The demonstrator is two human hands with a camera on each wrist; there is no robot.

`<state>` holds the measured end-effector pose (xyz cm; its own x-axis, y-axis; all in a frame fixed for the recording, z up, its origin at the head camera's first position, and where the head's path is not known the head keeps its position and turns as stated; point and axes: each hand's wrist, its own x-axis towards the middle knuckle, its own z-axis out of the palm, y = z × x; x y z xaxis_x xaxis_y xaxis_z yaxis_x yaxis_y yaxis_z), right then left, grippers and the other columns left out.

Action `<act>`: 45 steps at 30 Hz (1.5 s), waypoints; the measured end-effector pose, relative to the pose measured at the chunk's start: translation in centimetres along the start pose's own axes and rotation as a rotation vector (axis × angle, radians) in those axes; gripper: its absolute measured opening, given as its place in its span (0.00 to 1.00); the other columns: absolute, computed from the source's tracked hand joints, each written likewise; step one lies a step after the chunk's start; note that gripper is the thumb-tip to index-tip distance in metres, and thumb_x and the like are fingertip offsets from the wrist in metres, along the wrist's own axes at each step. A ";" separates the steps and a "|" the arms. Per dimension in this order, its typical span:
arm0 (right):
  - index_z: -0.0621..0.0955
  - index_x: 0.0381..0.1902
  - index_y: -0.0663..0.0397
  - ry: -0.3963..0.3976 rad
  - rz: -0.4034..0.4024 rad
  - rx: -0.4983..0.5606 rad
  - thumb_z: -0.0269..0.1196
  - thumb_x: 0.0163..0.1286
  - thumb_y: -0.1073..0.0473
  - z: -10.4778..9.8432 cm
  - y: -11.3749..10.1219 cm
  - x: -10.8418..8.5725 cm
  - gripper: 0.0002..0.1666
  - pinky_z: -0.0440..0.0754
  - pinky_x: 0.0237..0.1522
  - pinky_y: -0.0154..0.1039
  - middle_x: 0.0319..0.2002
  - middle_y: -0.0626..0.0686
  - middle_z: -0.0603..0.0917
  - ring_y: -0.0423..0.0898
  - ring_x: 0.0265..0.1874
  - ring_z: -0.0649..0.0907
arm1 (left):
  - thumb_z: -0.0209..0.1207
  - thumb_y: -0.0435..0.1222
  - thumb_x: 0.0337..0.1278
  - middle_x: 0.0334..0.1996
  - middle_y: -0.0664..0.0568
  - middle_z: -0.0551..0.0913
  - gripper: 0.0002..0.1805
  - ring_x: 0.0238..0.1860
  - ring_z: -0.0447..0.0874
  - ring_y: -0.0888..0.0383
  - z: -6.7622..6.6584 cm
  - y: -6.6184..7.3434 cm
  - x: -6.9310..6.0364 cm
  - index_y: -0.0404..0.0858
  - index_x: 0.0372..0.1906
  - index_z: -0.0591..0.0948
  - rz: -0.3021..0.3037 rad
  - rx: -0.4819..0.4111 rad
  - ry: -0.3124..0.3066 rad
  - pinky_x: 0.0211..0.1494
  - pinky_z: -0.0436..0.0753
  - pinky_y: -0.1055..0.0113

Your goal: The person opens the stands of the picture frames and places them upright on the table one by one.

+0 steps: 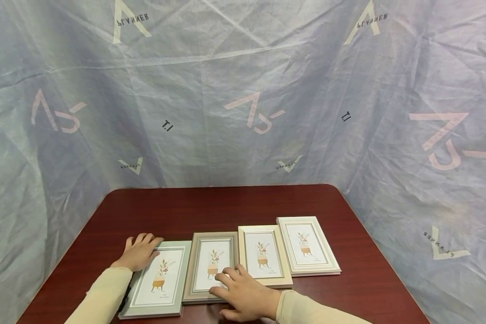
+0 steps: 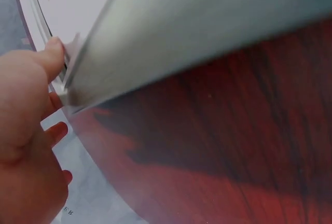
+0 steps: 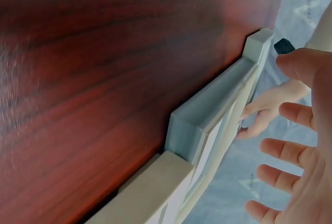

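Observation:
Four picture frames, each with a plant-pot print, lie side by side in a slanting row in the head view. My left hand (image 1: 137,254) is at the far left corner of the pale green picture frame (image 1: 160,280). In the left wrist view the thumb (image 2: 54,53) lies on its face and a finger curls past the corner. Over the near right part of the taupe picture frame (image 1: 213,258) hovers my right hand (image 1: 247,294). Its fingers are spread and hold nothing in the right wrist view.
A cream picture frame (image 1: 262,258) and a white picture frame (image 1: 308,245) lie to the right. They rest on a dark red wooden table (image 1: 222,204). Grey printed cloth (image 1: 202,112) hangs behind and along both sides.

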<state>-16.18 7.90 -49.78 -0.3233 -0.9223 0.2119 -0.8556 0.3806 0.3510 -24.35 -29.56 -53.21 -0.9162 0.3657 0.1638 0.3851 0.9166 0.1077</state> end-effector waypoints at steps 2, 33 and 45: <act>0.75 0.61 0.36 0.008 0.003 -0.013 0.59 0.65 0.31 0.1 0.2 0.0 0.32 0.72 0.51 0.47 0.58 0.48 0.74 0.46 0.57 0.72 | 0.64 0.37 0.62 0.49 0.42 0.76 0.17 0.55 0.69 0.36 0.1 0.0 0.2 0.39 0.55 0.79 0.006 0.017 0.020 0.50 0.61 0.34; 0.75 0.62 0.41 -0.020 0.154 -0.008 0.64 0.63 0.38 -2.2 6.6 -1.1 0.32 0.71 0.54 0.55 0.59 0.52 0.74 0.52 0.59 0.72 | 0.56 0.34 0.69 0.52 0.46 0.78 0.17 0.50 0.74 0.44 -3.2 -0.1 -0.3 0.36 0.59 0.73 0.020 0.033 0.070 0.53 0.59 0.40; 0.76 0.60 0.43 0.045 0.210 -0.017 0.65 0.63 0.39 -2.7 8.6 -2.1 0.30 0.72 0.53 0.58 0.57 0.53 0.76 0.53 0.57 0.73 | 0.60 0.37 0.63 0.42 0.48 0.76 0.15 0.41 0.69 0.50 -4.8 0.2 -0.3 0.37 0.52 0.78 0.125 0.096 0.243 0.43 0.58 0.49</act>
<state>-21.74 13.29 -44.71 -0.4753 -0.8187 0.3223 -0.7643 0.5657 0.3097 -23.50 -30.24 -48.56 -0.8047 0.4377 0.4012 0.4702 0.8824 -0.0196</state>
